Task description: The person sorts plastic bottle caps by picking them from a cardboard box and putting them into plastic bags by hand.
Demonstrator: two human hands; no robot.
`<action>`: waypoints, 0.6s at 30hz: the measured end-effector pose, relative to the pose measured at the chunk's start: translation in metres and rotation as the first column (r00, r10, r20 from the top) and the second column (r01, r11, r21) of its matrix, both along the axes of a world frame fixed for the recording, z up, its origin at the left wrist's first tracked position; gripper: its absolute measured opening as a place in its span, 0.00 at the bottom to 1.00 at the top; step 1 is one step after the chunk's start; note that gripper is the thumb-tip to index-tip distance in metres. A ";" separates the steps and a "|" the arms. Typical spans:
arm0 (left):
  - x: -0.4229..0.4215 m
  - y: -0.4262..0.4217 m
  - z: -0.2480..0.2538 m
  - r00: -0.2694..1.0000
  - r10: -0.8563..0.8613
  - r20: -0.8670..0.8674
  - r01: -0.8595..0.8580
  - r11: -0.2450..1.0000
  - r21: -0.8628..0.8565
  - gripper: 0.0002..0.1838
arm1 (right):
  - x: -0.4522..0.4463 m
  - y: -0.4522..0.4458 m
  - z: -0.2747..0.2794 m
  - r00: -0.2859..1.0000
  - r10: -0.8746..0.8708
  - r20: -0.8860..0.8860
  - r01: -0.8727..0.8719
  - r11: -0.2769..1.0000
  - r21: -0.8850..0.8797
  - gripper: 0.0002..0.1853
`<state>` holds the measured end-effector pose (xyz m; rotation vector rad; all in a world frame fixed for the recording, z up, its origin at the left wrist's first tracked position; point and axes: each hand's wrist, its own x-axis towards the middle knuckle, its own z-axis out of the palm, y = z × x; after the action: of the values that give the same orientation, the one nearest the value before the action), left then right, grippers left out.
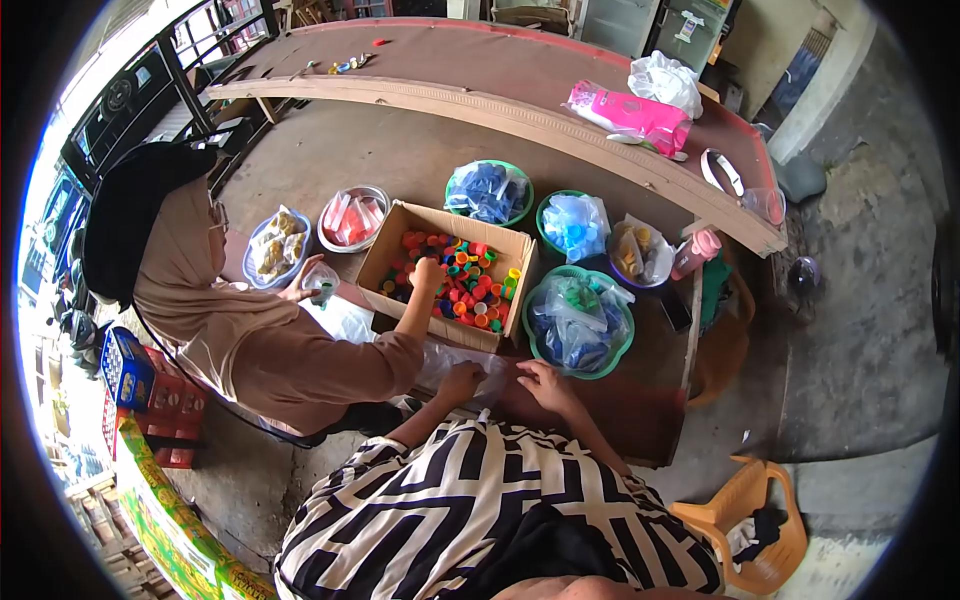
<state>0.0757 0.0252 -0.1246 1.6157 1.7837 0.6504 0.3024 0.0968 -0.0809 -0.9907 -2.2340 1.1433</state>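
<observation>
My left hand (463, 383) is at the table's near edge, its fingers closed on a clear plastic bag (488, 366). To its right, my right hand (545, 385) hovers by the bag with fingers spread and curved, nothing visible in them. Just beyond both hands stands an open cardboard box (462, 337) of colourful plastic bottle caps (462, 290). A green basin (622, 345) holding bagged blue and green caps sits beyond my right hand. On my left, a co-worker reaches one hand (428, 274) into the box and holds a clear bag with something green (321, 284) in the other.
Basins with bagged caps line the back: a blue-white one (290, 270), a metal bowl (325, 235) and a green basin (530, 205). A pink bottle (694, 254) and phone (675, 310) lie right. A raised wooden ledge (480, 108) runs behind; an orange chair (705, 515) stands lower right.
</observation>
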 end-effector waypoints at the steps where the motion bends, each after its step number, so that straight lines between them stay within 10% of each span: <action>1: 0.001 0.001 0.005 0.997 0.007 0.074 -0.009 0.999 0.031 0.13 | -0.005 -0.002 -0.005 1.000 -0.006 0.005 0.006 0.998 -0.063 0.18; 8: 0.001 0.002 0.033 0.968 -0.012 0.253 -0.037 0.982 0.185 0.10 | -0.040 -0.017 0.005 0.995 -0.091 0.046 0.102 0.942 -0.321 0.25; 13: -0.010 0.001 0.041 0.841 0.142 0.522 -0.183 0.983 0.028 0.12 | -0.048 -0.023 0.013 0.979 -0.013 0.204 0.037 0.993 -0.116 0.15; 18: -0.022 -0.003 0.045 0.915 0.130 0.382 -0.187 0.975 0.116 0.11 | -0.048 -0.037 0.011 0.994 -0.081 0.076 0.072 0.992 0.105 0.09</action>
<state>0.0540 0.0223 -0.0798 1.3358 1.6210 1.1130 0.2546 0.0596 -0.0696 -1.0875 -2.2713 0.9620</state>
